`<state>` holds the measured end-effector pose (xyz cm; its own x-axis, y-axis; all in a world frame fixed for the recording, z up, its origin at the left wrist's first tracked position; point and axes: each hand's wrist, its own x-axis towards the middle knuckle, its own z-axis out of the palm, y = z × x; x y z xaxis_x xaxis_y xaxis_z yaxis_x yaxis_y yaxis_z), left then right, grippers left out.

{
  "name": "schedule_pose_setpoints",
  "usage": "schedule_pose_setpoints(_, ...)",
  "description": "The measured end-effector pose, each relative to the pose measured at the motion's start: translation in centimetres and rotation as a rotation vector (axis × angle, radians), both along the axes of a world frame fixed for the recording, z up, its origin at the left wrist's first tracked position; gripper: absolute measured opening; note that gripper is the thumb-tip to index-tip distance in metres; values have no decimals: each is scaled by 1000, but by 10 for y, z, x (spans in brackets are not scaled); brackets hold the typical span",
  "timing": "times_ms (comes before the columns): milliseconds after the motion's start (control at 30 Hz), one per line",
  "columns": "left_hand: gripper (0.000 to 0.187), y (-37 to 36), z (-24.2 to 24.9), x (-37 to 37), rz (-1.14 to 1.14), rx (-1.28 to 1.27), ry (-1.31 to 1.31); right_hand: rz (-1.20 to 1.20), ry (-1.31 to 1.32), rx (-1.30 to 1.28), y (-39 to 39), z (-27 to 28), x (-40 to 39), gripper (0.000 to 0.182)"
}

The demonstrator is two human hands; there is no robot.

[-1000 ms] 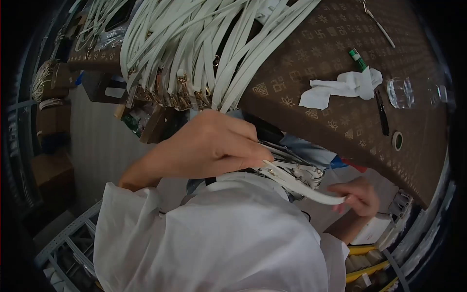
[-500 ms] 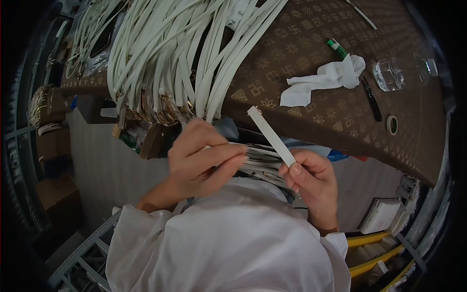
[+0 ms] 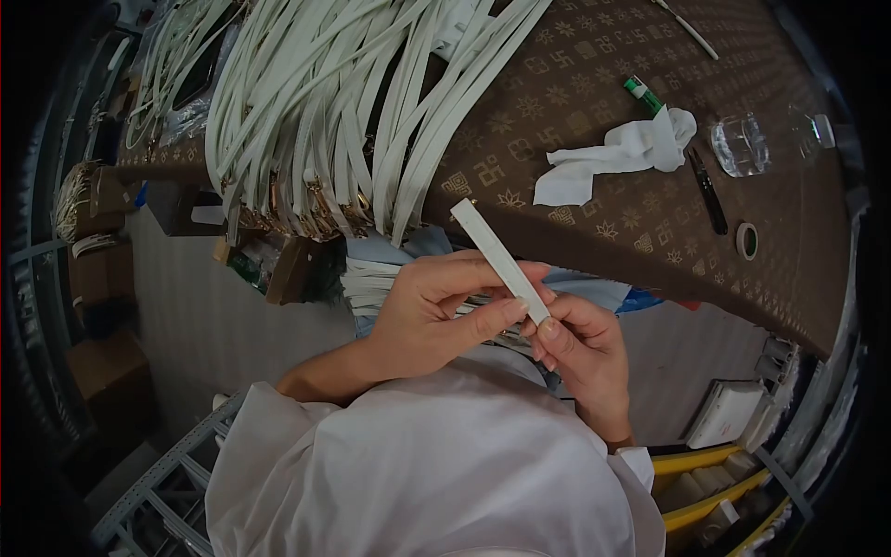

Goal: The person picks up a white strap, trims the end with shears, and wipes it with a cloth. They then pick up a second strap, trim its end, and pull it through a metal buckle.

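Observation:
A short flat white strip [image 3: 497,255] slants up and to the left between my two hands, its far end in front of the table edge. My right hand [image 3: 589,353] pinches its lower end between thumb and fingers. The thumb and fingers of my left hand [image 3: 445,306] are closed on the strip just above that. Behind my hands, a bundle of white straps [image 3: 371,283] lies on the lap, partly covered by my left hand.
Many white straps with gold clasps [image 3: 316,111] hang over the edge of the brown patterned table [image 3: 575,84]. A white cloth [image 3: 617,153], green tube [image 3: 640,91], black cutter [image 3: 707,190], tape roll [image 3: 746,240] and clear bottle [image 3: 741,145] lie on it.
My left hand has moved right and closed on the strip. The strip and my right hand have shifted slightly left. More of the strap bundle on the lap shows at the left.

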<state>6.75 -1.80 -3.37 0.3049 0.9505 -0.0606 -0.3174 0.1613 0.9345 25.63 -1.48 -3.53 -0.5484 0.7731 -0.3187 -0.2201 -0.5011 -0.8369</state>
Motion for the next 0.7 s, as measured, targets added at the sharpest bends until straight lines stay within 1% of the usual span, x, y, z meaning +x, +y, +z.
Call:
schedule_pose_setpoints(33,30,0,1,1,-1,0,1,-1,1,0,0,0,1,23)
schedule_pose_setpoints(100,29,0,3,4,43,-87,-110,2,-18,-5,-1,1,2,22)
schedule_pose_setpoints(133,29,1,4,4,42,-87,-109,2,-16,-5,-1,3,1,22)
schedule_pose_setpoints(200,28,4,6,4,46,-169,-175,-70,-67,4,-1,9,-4,18)
schedule_pose_setpoints(233,28,5,4,4,45,-169,-174,-71,-66,4,-2,8,-5,18)
schedule_pose_setpoints(300,26,5,0,3,34,-145,-158,-114,-108,138,-4,3,-6,16)
schedule_pose_setpoints(433,27,5,1,4,17,-114,-155,-113,-174,186,-5,0,-1,15)
schedule_pose_setpoints(500,27,5,3,5,17,-148,-173,-136,-274,276,-4,-1,0,14)
schedule_pose_setpoints(700,26,4,4,3,17,-93,-128,-149,-307,340,-4,-2,1,12)
